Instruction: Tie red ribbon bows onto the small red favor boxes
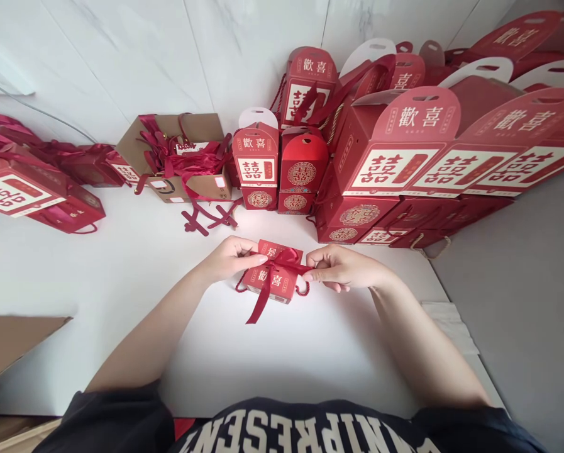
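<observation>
left hand point(229, 257) grip: pinching ribbon point(282, 257) bow | right hand point(341, 267) grip: pinching same ribbon | red gift box point(273, 280): closed, on counter point(121, 283) | cardboard box point(201, 187): holds loose ribbons point(187, 162)

You get bright, even light; the white counter point(310, 352) nearly washes out around the small red box point(258, 278), which casts only a faint shadow. Focus is sharp, but lines far from the box bow.

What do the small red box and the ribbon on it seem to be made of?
The small red box: probably printed card, matte, with sharp folded edges. The ribbon: likely satin-like fabric, slightly glossy, hanging limp in a soft tail.
</observation>
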`<action>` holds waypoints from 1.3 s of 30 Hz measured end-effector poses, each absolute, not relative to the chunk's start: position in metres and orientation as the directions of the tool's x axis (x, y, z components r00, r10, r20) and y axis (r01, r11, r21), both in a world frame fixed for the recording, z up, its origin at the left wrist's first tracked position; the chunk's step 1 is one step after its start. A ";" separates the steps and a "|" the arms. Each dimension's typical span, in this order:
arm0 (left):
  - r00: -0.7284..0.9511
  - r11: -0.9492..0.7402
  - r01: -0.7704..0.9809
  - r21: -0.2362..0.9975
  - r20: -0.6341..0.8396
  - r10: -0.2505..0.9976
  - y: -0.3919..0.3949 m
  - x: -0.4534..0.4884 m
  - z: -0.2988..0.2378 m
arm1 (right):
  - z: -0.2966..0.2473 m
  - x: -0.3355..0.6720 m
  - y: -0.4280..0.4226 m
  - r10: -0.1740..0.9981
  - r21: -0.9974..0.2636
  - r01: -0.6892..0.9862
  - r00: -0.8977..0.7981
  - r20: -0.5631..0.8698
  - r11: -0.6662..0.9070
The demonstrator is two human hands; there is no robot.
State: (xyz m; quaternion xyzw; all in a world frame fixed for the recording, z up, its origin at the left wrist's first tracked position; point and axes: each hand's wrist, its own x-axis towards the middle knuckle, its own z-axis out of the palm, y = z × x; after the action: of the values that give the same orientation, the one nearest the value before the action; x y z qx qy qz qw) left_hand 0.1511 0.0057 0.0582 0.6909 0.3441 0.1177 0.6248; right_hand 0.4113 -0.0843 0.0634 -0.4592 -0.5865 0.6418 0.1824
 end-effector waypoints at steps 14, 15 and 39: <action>0.706 0.116 0.208 0.971 -0.231 0.669 0.011 0.155 0.033 | 0.058 0.408 -0.084 0.689 -0.886 0.399 -0.574 -0.443 -0.237; 0.703 0.127 0.200 0.972 -0.232 0.672 0.011 0.155 0.031 | 0.057 0.408 -0.084 0.689 -0.886 0.401 -0.573 -0.443 -0.236; 0.587 -0.415 0.636 0.651 -0.059 0.808 -0.027 0.165 0.075 | 0.055 0.391 -0.076 0.817 -0.917 0.148 -0.418 -0.398 -0.371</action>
State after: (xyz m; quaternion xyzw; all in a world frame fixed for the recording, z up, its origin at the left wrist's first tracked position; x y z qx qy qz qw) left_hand 0.1651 -0.0267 0.0754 0.8304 0.4347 0.1329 0.3221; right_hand 0.3907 -0.0765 0.0547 -0.4791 -0.5033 0.6751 0.2477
